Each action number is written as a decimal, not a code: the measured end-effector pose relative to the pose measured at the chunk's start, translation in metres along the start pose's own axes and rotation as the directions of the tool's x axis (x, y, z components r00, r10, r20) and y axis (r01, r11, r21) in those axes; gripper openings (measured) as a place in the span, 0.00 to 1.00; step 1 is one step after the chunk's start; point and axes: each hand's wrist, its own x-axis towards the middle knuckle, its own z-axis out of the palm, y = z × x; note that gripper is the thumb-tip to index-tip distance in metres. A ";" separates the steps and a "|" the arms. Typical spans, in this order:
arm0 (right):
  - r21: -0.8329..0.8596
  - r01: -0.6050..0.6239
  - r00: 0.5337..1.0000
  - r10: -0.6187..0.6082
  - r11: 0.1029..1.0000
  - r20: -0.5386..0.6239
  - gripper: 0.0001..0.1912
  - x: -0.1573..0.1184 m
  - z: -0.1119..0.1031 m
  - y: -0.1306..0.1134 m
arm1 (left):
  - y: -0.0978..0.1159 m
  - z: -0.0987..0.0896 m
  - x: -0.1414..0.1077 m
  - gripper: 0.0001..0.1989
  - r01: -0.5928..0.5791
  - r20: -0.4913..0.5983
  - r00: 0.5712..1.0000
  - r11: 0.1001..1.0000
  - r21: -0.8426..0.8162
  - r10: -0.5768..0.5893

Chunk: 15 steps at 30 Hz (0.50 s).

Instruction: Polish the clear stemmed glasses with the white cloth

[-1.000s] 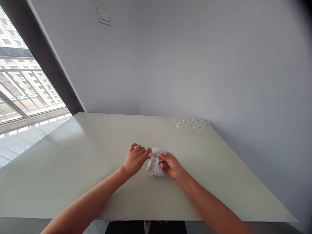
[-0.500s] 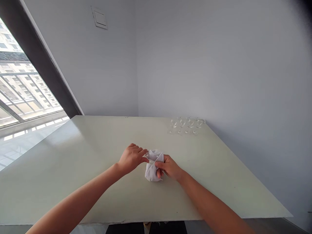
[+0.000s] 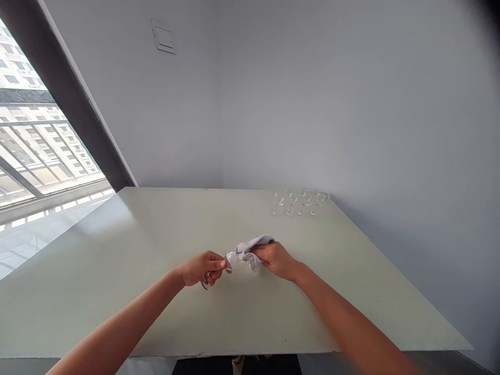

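Note:
My left hand [image 3: 203, 266] is closed around a clear stemmed glass [image 3: 228, 264]. A curved glass edge shows below its fingers, and the glass is tipped on its side with the other end toward the right. In my right hand [image 3: 278, 261] is a white cloth [image 3: 254, 242], bunched and pressed against the right end of the glass. The cloth and fingers hide much of the glass. Both hands are over the near middle of the table.
Several clear stemmed glasses [image 3: 300, 200] stand in rows at the far right corner of the pale table [image 3: 172, 224]. Grey walls [image 3: 332, 104] meet behind it. A window [image 3: 42, 135] is at the left, and a light switch [image 3: 164, 37] is on the wall.
My left hand has moved left and down and now grips the glass with fingers curled. The cloth no longer wraps upright around the glass; my right hand has shifted right, bunching it at one end.

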 end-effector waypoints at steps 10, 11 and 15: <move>-0.232 0.068 0.993 -0.088 0.970 -0.077 0.25 -0.003 -0.005 -0.039 | 0.004 0.010 0.003 0.11 0.093 -0.432 0.797 0.620 0.779 0.423; -0.234 0.117 0.992 -0.127 0.965 -0.028 0.26 0.000 -0.001 -0.044 | 0.006 0.013 0.003 0.11 0.071 -0.370 0.793 0.530 0.845 0.484; -0.158 0.106 0.992 -0.115 0.982 -0.047 0.22 0.016 0.006 -0.053 | 0.010 0.021 0.006 0.10 -0.026 -0.086 0.722 0.150 0.988 0.687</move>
